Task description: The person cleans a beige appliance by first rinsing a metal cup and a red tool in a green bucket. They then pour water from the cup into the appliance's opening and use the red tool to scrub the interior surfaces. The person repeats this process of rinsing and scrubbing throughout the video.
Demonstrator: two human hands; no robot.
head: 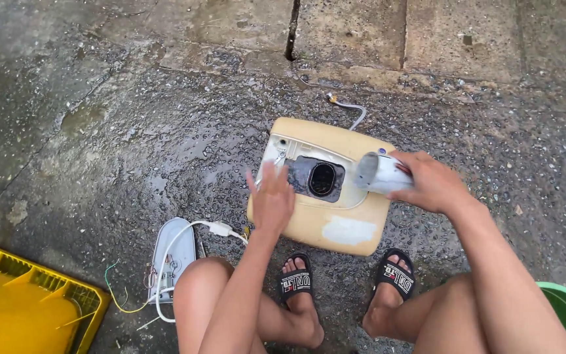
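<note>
Right hand (430, 183) grips a short pale-grey plastic tube (380, 174), fingers wrapped around its rear half; the tube's long axis runs roughly level, its open mouth pointing left toward the dark oval opening (323, 179) of a cream-yellow square plastic casing (335, 226) lying flat on the wet concrete ground (132, 131). Left hand (271, 200), fingers spread and holding nothing, hovers at the casing's left edge. A grey cover plate with white wires (173, 252) lies just left.

A pale, blank rectangle sticker (349, 231) sits on the yellowish water heater case (361, 244), near its front edge.
</note>
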